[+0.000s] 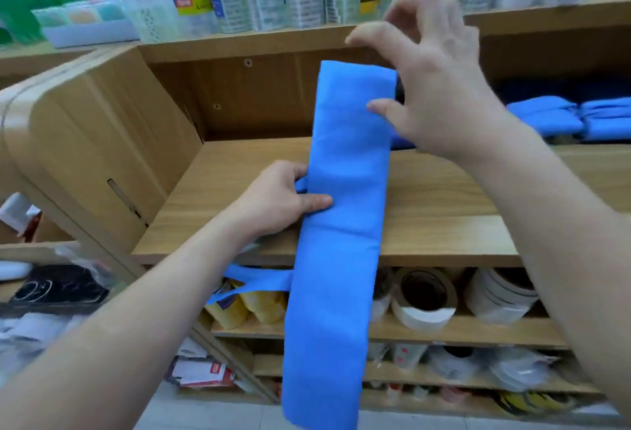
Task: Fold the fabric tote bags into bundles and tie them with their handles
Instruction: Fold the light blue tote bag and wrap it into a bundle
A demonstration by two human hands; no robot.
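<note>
At centre frame, our left hand pinches the folded tote bag, likely to steady it on the shelf. Our right hand hovers upper right, fingers released.

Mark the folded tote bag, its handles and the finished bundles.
folded tote bag [345,163]: head view, middle of the strip.
handles [263,278]: head view, upper strap left of the strip.
finished bundles [546,119]: head view, top of the left bundle.

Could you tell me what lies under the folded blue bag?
The bag rests mid-length on the wooden shelf; its lower end hangs before tape rolls. Anything directly beneath is covered.
</note>
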